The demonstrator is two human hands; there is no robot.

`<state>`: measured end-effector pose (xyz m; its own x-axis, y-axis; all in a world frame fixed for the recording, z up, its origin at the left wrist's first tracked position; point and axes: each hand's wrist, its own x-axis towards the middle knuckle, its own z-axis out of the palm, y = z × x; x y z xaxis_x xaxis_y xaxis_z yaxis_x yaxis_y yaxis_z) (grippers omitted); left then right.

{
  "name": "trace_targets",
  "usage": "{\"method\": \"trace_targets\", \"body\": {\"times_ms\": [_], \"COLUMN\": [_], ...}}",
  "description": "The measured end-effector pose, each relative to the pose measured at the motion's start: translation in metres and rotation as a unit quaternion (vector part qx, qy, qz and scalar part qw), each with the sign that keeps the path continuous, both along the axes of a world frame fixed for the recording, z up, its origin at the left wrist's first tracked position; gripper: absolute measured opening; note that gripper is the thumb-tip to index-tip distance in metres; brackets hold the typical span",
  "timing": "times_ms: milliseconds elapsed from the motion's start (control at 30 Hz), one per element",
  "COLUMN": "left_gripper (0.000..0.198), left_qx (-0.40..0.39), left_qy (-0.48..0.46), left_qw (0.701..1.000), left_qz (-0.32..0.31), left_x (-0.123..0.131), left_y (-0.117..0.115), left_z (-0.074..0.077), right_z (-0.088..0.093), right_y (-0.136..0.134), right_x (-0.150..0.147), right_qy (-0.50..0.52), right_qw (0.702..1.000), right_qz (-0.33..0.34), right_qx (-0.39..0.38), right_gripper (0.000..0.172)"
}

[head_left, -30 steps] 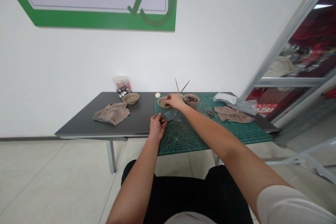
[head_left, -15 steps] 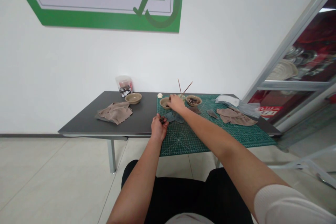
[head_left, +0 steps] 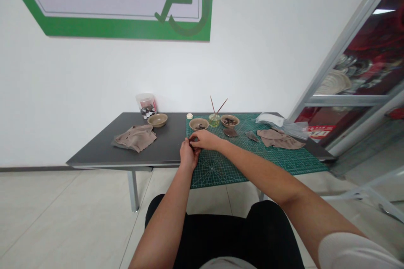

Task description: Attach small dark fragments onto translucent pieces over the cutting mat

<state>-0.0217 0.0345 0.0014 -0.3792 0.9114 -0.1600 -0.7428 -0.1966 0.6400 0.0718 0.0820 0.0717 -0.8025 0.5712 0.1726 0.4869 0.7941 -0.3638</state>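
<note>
Both hands met low over the near left edge of the cutting mat (head_left: 227, 168). Left hand (head_left: 188, 155) had its thumb and fingers closed, pinching a small dark piece (head_left: 191, 144), mostly covered by fingers. Right hand (head_left: 202, 139) came in from the right, fingertips brought together right at that same piece; couldn't tell whether they gripped it or just touched it. So the dark piece was in the grip itself, between the two hands.

Just beyond the grip: a shallow bowl (head_left: 193, 124) with a few dark bits inside. Behind that bowl, a small white cap (head_left: 189, 116). Beyond the grip and a little right, a glass jar (head_left: 214, 122) of yellowish liquid, two thin sticks (head_left: 222, 105) standing in it, tilted apart. Right of the jar, a second bowl (head_left: 229, 126) holding more dark pieces.

Right of the grip, on the mat: a dark flat sheet (head_left: 230, 133), then a smaller grey scrap (head_left: 251, 136), then a crumpled brown cloth (head_left: 279, 139) with a clear plastic bag (head_left: 292, 128) just behind it.

Left of the grip, on the bare dark table (head_left: 101, 147): another brown cloth (head_left: 135, 138), a third bowl (head_left: 158, 122) farther back, and a clear tub (head_left: 147, 106) of dark and white pieces near the wall.
</note>
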Motion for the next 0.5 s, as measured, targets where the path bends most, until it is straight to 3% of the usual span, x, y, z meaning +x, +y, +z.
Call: {"method": "trace_targets", "body": {"times_ms": [200, 367, 500], "left_gripper": [0.025, 0.029, 0.028], "left_qx": [-0.001, -0.001, 0.001], "left_qy": [0.042, 0.066, 0.061], "left_qw": [0.999, 0.997, 0.998], "left_qz": [-0.008, -0.044, -0.033], "left_x": [0.003, 0.004, 0.005], "left_y": [-0.005, -0.009, -0.011], "left_z": [0.006, 0.01, 0.012], "right_z": [-0.001, 0.006, 0.015], "right_y": [0.001, 0.005, 0.006], "right_x": [0.002, 0.009, 0.016], "right_qy": [-0.032, -0.008, -0.017], "right_qw": [0.998, 0.998, 0.996], "right_qz": [0.052, 0.045, 0.056], "right_qx": [-0.003, -0.043, -0.062], "right_gripper": [0.025, 0.021, 0.021]}}
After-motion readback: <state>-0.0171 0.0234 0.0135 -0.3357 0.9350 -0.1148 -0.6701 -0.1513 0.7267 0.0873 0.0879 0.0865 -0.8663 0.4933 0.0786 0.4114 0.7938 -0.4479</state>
